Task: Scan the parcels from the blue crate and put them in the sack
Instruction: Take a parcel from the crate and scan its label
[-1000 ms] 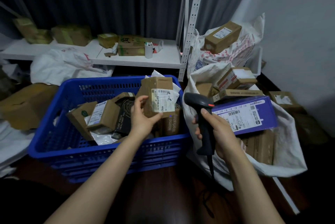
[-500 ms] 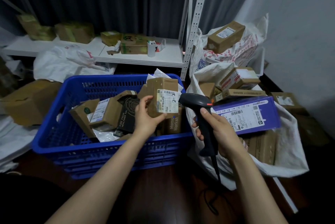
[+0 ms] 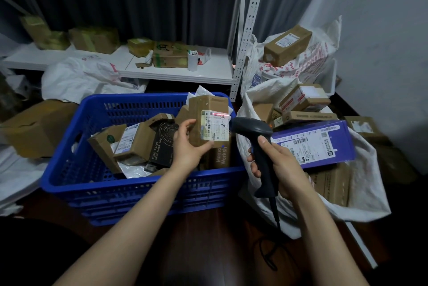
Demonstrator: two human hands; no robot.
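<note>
Brown carton (image 3: 221, 156) — "Momo Worksh"

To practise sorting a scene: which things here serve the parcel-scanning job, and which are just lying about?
Job: parcel in the left hand, scanner in the right hand, blue crate, white sack.
Lying about: white cup, shelf box, big carton at left.

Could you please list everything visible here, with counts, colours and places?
Crate: one, blue, centre, several parcels inside.
Held parcel: one, brown, above crate, red scan line on label.
Black box: one, black, in crate.
Scanner: one, black, beside the label.
Sack: one, white, right of crate, holding brown boxes.
Purple box: one, purple, atop sack's load.
Rear sack: one, white, behind, brown box on top.
Shelf: one, white, behind crate.
Cup: one, white, on shelf.
Left hand: one, grips held parcel.
Right hand: one, grips scanner.
</note>
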